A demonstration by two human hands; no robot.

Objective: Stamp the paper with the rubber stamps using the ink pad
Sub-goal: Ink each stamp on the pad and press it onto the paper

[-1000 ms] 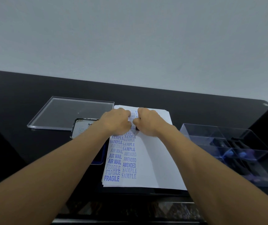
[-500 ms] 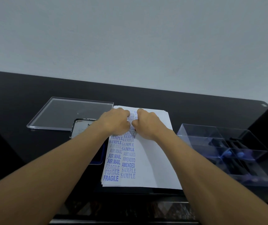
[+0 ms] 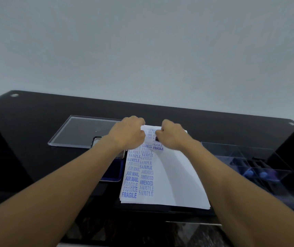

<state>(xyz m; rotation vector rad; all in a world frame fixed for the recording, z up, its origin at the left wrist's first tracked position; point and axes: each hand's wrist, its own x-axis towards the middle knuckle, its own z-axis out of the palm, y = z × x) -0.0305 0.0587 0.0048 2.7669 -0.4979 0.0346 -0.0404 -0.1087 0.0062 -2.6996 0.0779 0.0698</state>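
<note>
Closely paired over the paper point(image 3: 175, 177): right hand point(image 3: 174, 138) pinches a dark rubber stamp point(image 3: 157, 139); left hand point(image 3: 129, 133) curled, its hold unclear.

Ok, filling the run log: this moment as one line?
phase: stamping | right hand: grips stamp at paper top | left hand: curled, beside it | ink pad: left of paper

The table point(image 3: 36, 122) is black and highly glossy, smooth as glass. The paper point(image 3: 174, 175) is a matt white stack marked with blue ink. The flat lid point(image 3: 82, 131) and the compartment box point(image 3: 249, 154) are clear, shiny hard plastic. The ink pad point(image 3: 114, 176) has a glossy blue case. The stamp point(image 3: 157, 139) under the right hand point(image 3: 173, 138) looks dark (too little shows to name its material). The wall point(image 3: 142, 50) is matt pale grey.
</note>
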